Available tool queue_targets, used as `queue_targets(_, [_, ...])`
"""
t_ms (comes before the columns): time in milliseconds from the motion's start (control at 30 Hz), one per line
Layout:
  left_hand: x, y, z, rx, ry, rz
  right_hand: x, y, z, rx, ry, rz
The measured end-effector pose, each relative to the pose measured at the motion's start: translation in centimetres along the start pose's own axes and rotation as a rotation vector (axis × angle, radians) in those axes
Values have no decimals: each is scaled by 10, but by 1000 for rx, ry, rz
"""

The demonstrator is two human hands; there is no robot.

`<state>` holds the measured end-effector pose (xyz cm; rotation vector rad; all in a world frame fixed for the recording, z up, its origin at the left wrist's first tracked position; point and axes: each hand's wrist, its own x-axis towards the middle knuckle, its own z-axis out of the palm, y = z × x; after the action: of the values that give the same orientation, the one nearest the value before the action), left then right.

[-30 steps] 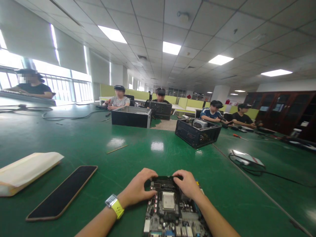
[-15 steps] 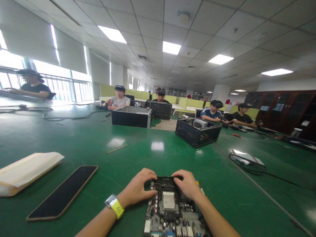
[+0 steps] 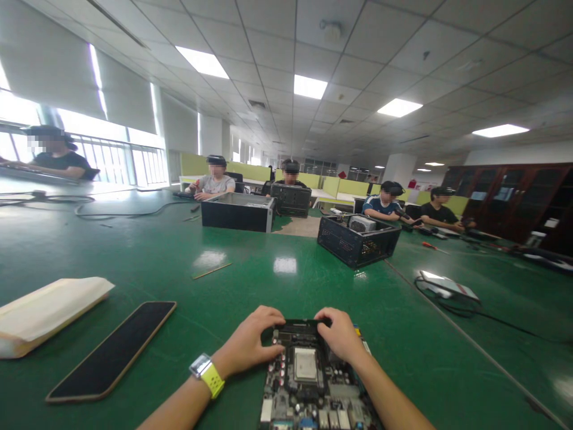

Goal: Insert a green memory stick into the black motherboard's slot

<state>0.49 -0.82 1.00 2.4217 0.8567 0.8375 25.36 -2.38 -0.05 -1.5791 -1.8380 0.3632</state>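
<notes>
A motherboard [image 3: 329, 391] lies on the green table right in front of me, its bare square processor [image 3: 305, 364] facing up in the socket. Along its far edge runs a thin black strip, apparently a memory stick [image 3: 299, 324]. My left hand [image 3: 250, 340], with a yellow-strapped watch [image 3: 207, 374] on the wrist, curls round the board's far left corner. Its index finger touches the strip's left end and its thumb presses on the board's left side. My right hand [image 3: 339, 333] pinches the strip's right end. Its fingertips are partly hidden.
A black phone-like slab [image 3: 114, 349] and a pale paper packet [image 3: 56, 313] lie to the left. Beyond stand an open computer case [image 3: 358, 239] and a closed one [image 3: 237, 215]. A cabled device [image 3: 450, 286] lies right. Several people sit across the table.
My right hand has shifted very slightly right along the strip. My left hand and the motherboard look nearly unchanged.
</notes>
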Motion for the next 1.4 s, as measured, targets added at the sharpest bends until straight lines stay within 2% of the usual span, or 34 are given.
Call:
queue_targets(467, [-1,-4,1,-3,4,4,1,1,1,-11,9,18])
queue_targets(1400, [0,1,0,36,9,2,0,0,1,39,-1,29])
